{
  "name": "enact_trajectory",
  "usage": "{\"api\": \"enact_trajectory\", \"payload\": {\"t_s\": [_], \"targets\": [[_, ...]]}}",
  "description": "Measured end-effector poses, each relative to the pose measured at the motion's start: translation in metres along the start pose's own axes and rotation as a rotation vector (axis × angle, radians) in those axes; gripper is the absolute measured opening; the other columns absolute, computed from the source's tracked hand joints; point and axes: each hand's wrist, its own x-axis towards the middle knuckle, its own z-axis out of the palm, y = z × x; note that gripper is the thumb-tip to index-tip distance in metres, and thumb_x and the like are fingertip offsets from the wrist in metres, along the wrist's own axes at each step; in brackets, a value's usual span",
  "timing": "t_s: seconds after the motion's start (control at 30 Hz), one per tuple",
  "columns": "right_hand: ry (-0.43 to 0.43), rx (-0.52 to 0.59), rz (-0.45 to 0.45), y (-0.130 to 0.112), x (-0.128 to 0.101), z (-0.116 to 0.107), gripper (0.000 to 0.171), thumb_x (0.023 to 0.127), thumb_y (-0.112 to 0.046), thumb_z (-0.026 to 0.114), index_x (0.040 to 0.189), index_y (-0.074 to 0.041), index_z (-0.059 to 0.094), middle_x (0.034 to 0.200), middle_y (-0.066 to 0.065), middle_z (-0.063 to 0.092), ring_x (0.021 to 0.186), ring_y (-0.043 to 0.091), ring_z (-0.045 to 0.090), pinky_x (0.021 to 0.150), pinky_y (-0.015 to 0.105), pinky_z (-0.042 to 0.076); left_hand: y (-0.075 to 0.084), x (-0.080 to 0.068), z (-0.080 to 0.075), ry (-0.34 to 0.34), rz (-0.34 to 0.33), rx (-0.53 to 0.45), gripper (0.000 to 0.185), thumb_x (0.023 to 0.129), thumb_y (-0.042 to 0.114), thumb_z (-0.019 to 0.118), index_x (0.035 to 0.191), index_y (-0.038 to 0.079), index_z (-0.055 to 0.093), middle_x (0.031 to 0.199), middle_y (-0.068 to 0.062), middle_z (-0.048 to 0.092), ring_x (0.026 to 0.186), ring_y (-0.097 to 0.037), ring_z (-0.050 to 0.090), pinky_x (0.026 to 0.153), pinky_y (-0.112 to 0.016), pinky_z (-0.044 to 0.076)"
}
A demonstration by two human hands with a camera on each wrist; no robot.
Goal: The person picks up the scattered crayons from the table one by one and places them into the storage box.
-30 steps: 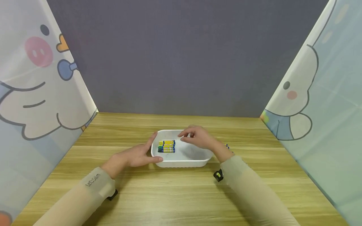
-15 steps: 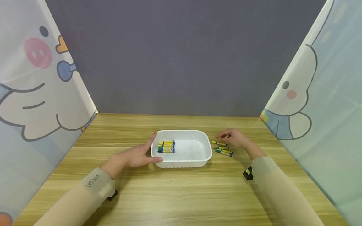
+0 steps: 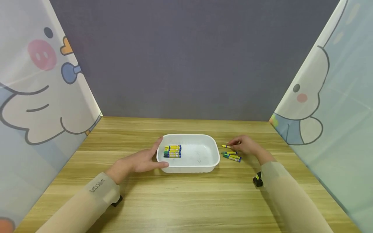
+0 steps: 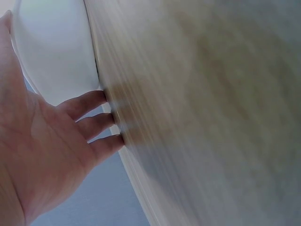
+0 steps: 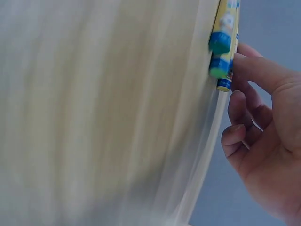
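Your left hand (image 3: 140, 161) rests flat and relaxed against the left wall of the white tray (image 3: 208, 165), fingers straight. Inside the tray, a row of crayons (image 3: 172, 151) lies at its left end. Right of the tray, loose crayons (image 3: 232, 156) lie on the tabletop (image 3: 186, 200); your right hand (image 3: 247, 145) pinches the farthest yellow crayon (image 3: 225, 146) there.

Cartoon curtains (image 3: 38, 97), grey backdrop (image 3: 186, 58)

Even soft light, wrist views motion-blurred
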Motion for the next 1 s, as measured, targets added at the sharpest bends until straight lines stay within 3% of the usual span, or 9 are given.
{"api": "enact_trajectory", "payload": {"t_s": [0.3,0.43,0.63,1.0], "targets": [[0.028,0.0,0.002,0.014,-0.005,-0.004,0.027,0.101,-0.004,0.069,0.126,0.0,0.08,0.108,0.015,0.081,0.083,0.016,0.064,0.07,0.029,0.053,0.001,-0.001,-0.001,-0.003,-0.007,-0.001,0.126,0.096,0.076,0.068,0.177,0.024,-0.012,0.162,-0.027,0.052,0.144,-0.041,0.057,0.123,-0.064,0.04],[0.075,0.014,0.002,0.009,-0.006,-0.006,0.028,0.101,-0.007,0.071,0.127,-0.004,0.08,0.108,0.013,0.077,0.079,0.017,0.059,0.067,0.03,0.051,0.001,-0.001,-0.001,-0.006,-0.009,0.0,0.126,0.096,0.077,0.068,0.177,0.025,-0.014,0.164,-0.027,0.05,0.144,-0.041,0.057,0.123,-0.065,0.04],[0.162,-0.001,-0.05,-0.019,-0.011,-0.008,0.023,0.105,-0.017,0.073,0.125,-0.013,0.082,0.112,0.009,0.074,0.08,0.018,0.053,0.069,0.032,0.047,0.004,0.0,-0.003,-0.012,-0.012,0.0,0.127,0.096,0.077,0.068,0.177,0.024,-0.014,0.165,-0.027,0.049,0.143,-0.039,0.057,0.123,-0.065,0.04],[0.148,0.068,-0.156,-0.086,-0.006,0.007,0.021,0.104,-0.018,0.076,0.123,-0.022,0.084,0.111,0.003,0.072,0.081,0.019,0.054,0.069,0.032,0.047,0.003,0.0,-0.002,-0.016,-0.017,0.008,0.127,0.096,0.078,0.067,0.177,0.023,-0.015,0.164,-0.028,0.05,0.144,-0.04,0.057,0.123,-0.065,0.04]]}}
